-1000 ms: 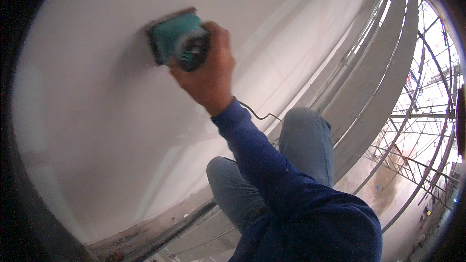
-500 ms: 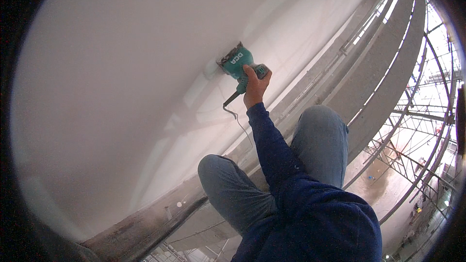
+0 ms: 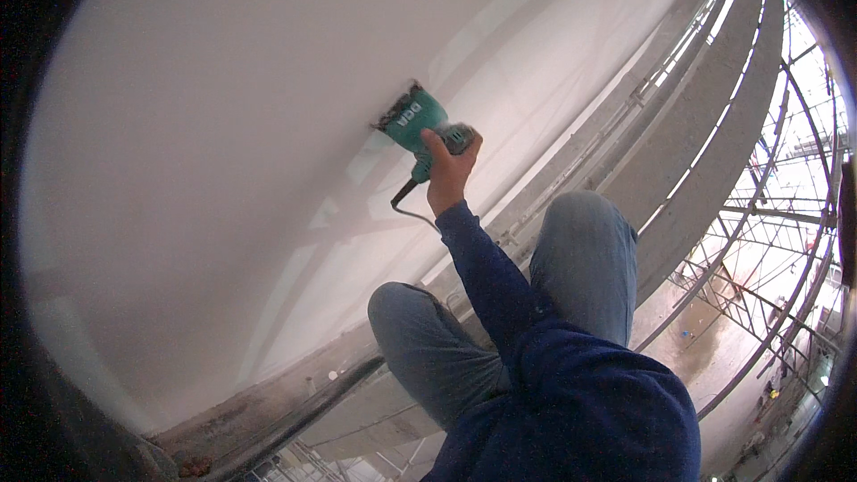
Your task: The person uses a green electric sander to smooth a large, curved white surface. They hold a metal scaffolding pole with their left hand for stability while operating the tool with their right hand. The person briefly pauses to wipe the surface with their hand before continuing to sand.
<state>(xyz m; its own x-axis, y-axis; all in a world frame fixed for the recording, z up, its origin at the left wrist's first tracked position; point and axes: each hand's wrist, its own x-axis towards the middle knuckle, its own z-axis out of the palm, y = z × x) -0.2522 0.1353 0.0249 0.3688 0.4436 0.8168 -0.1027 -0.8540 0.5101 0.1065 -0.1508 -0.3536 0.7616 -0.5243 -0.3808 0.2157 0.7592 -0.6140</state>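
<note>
Against a broad, smooth white wall [image 3: 223, 170] that fills the left and centre of the view, a person crouches and presses a power sander [image 3: 412, 119] to its matt surface. Left of the sander the wall is plain and even, curving toward the edge of the fisheye view. Below that stretch, a dusty grey ledge [image 3: 268, 397] with a dark rounded pipe [image 3: 295, 419] beside it slants along the foot of the wall.

The sander is a compact, boxy tool of teal-green plastic with a flat rectangular pad whose ragged, dusty edge lies flush on the wall. The right hand [image 3: 449, 174] grips its rear handle from below, fingers curled tightly around the body, thumb side toward the wall. A thin black cord [image 3: 406, 205] drops from the tool just left of the wrist and loops down toward the sleeve.

From the hand, a dark blue knitted sleeve [image 3: 486, 277] runs down to the torso at the lower edge. Two knees in faded blue denim [image 3: 580, 259] sit bent on either side of that arm. The left hand does not show.

Right of the sander, pale concrete slabs [image 3: 705, 125] curve away in bands, and beyond them thin metal scaffolding tubes [image 3: 768, 241] cross against bright daylight.
</note>
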